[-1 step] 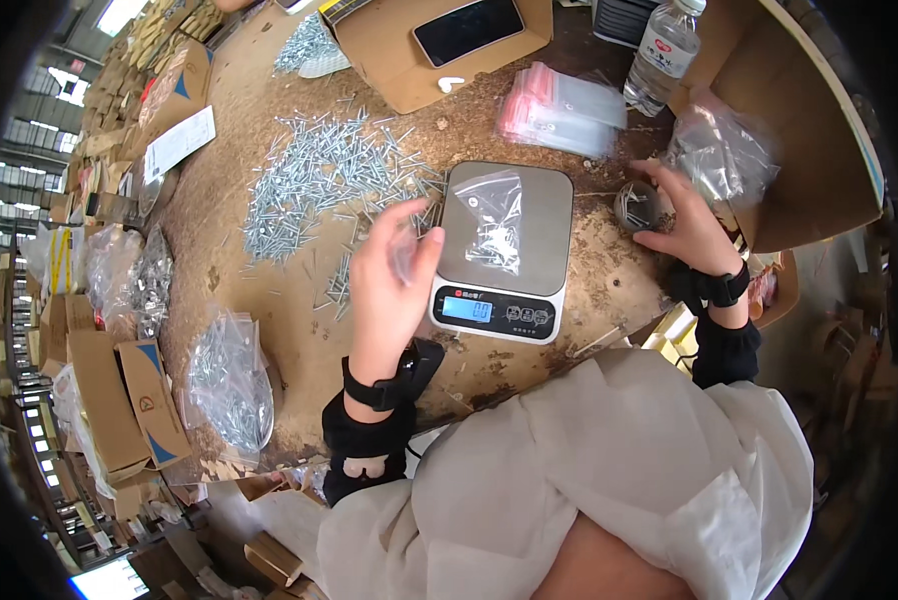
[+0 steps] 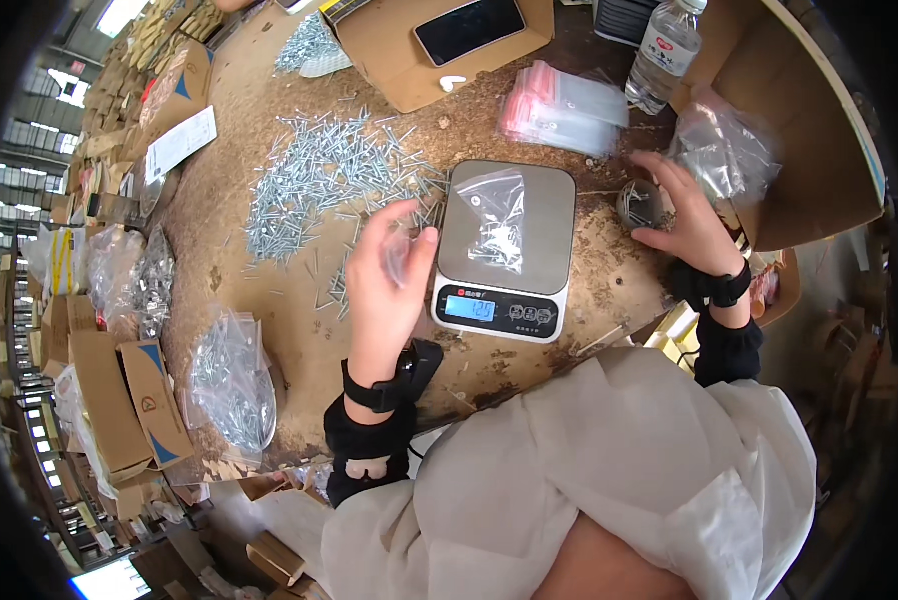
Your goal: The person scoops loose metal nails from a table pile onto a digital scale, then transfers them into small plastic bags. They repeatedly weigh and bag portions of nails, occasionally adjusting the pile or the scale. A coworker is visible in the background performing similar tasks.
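Note:
My left hand [image 2: 390, 262] is curved beside the left edge of a kitchen scale [image 2: 550, 250], with a small clear plastic cup [image 2: 397, 258] between thumb and fingers. A clear zip bag of screws [image 2: 497, 225] lies on the scale's pan, and the display is lit. On the right, the thumb and fingers of my right hand [image 2: 691, 220] are spread around a small round container [image 2: 638, 206] with a few screws in it. Whether they touch it I cannot tell. Loose silver screws [image 2: 304, 190] form a wide pile left of the scale.
Flat zip bags [image 2: 564, 110] are stacked behind the scale. A water bottle [image 2: 663, 58] and an open carton [image 2: 819, 130] stand at the right. A phone [image 2: 469, 30] lies in a cardboard tray [image 2: 394, 75]. A filled bag of screws [image 2: 231, 385] sits front left.
The scale's display has gone from zero to a higher reading. My left hand has shifted very slightly; the bag and my right hand are nearly unchanged.

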{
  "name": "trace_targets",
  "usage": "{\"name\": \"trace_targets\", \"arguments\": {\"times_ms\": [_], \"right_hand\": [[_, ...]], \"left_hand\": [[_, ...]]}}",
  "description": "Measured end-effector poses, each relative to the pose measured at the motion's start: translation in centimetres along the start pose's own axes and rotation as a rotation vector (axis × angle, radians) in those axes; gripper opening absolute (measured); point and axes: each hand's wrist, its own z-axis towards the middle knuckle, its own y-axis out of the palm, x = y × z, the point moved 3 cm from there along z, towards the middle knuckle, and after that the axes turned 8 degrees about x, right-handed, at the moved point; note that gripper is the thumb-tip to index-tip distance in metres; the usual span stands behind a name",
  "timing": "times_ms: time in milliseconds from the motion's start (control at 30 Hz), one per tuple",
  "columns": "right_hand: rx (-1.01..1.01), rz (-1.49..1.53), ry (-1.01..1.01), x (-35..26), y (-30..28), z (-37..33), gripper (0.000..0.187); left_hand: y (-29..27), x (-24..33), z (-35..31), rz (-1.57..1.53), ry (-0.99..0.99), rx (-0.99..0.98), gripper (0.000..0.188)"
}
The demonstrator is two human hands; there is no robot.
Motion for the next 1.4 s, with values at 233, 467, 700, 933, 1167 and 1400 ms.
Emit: {"name": "trace_targets", "arguments": {"times_ms": [233,467,700,933,1167,1400], "right_hand": [[0.02,0.015,-0.159,-7.5,4.1,5.0,0.038],[-0.039,0.199,-0.268,-10.0,7.5,6.9,0.008],[-0.158,0.294,-0.47,-15.9,4.5,5.5,0.014],[-0.241,0.465,-0.442,-16.3,5.4,5.3,0.021],[-0.131,0.297,-0.642,-16.5,5.3,4.3,0.024],[-0.148,0.216,-0.7,-16.9,5.2,4.3,0.022]], "left_hand": [[-0.8,-0.9,-0.5,-0.124,-0.045,-0.014,0.024],[-0.4,0.8,-0.7,-0.109,0.178,-0.04,0.025],[-0.7,3.2,-2.5,-0.27,0.393,-0.174,0.01],[1.4,0.9,-3.9,-0.812,-0.028,-0.59,0.02],[3.1,-0.1,-4.7,-1.005,-0.154,-0.541,0.022],[2.5,-0.1,-4.9,-1.128,-0.387,-0.654,0.018]]}}
